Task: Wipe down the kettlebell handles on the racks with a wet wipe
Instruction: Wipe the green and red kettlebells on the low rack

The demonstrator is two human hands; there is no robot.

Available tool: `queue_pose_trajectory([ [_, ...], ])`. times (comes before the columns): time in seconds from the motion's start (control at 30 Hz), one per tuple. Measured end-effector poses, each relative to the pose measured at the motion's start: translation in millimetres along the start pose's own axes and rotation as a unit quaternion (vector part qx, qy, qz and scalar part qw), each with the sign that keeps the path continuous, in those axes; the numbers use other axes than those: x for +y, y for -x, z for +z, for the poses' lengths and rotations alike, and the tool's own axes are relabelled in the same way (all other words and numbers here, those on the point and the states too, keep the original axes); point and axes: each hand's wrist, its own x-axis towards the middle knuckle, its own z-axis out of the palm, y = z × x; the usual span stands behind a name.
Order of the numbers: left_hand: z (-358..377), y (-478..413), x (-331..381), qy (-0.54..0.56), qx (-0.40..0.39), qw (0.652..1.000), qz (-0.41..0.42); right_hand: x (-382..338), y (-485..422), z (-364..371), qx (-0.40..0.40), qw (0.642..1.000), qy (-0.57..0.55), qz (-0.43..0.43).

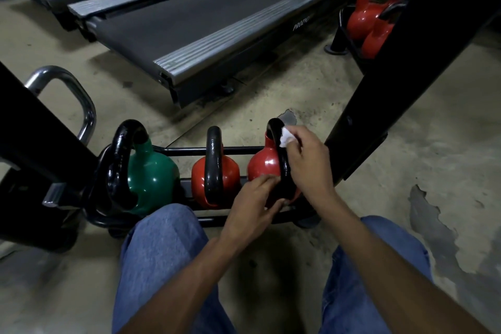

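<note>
**White wipe on a black handle**

Pinched in the curled fingers of the right hand (306, 163): wet wipe (286, 139), pressed to the upper bend of the handle (280, 160) on the right-most red kettlebell (261, 165). Steadied low down by the left hand (252, 199), fingers and thumb gripping the handle's base. Best to wrap the wipe fully round the bar, then drag down both legs, underside too. Beside it on the low rack (189, 150): another red bell (230, 179), then a green one (154, 179). Farther off, more red bells (363, 19) beside a treadmill (206, 16).
</note>
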Motion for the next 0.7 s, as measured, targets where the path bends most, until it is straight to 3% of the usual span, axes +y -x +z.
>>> queue_pose_trajectory([
  [0.1,-0.2,-3.1,-3.3,-0.023,-0.003,1.0,-0.001,-9.3,-25.3,-9.6,-0.103,0.969,0.168,-0.151],
  [0.17,-1.4,-7.7,-4.8,-0.024,-0.025,0.999,-0.013,-10.5,-31.5,-19.7,-0.195,0.894,0.298,-0.273],
  [0.23,-3.2,-9.6,-5.2,-0.028,-0.053,0.998,-0.013,-11.3,-33.7,-25.4,-0.238,0.812,0.376,-0.379],
  [0.3,-6.3,-9.4,-3.3,-0.036,-0.068,0.997,-0.013,-19.9,-40.7,-27.6,-0.242,0.757,0.433,-0.426],
  [0.37,-9.3,-9.6,-1.1,-0.04,-0.077,0.996,-0.022,-34.9,-46.9,-25.0,-0.257,0.728,0.479,-0.417],
  [0.43,-11.6,-9.2,0.6,-0.05,-0.088,0.994,-0.032,-42.8,-45.8,-19.4,-0.261,0.735,0.484,-0.397],
  [0.5,-12.4,-8.7,0.8,-0.046,-0.095,0.994,-0.028,-36.5,-32.8,-20.6,-0.251,0.77,0.46,-0.365],
  [0.6,-12.7,-7.7,-0.8,-0.047,-0.092,0.994,-0.014,-16.1,4.8,-35.4,-0.191,0.873,0.313,-0.322],
  [0.7,-13.7,-9.1,0.8,-0.067,-0.09,0.994,-0.005,-8.3,34.0,-33.1,-0.076,0.973,0.134,-0.173],
])
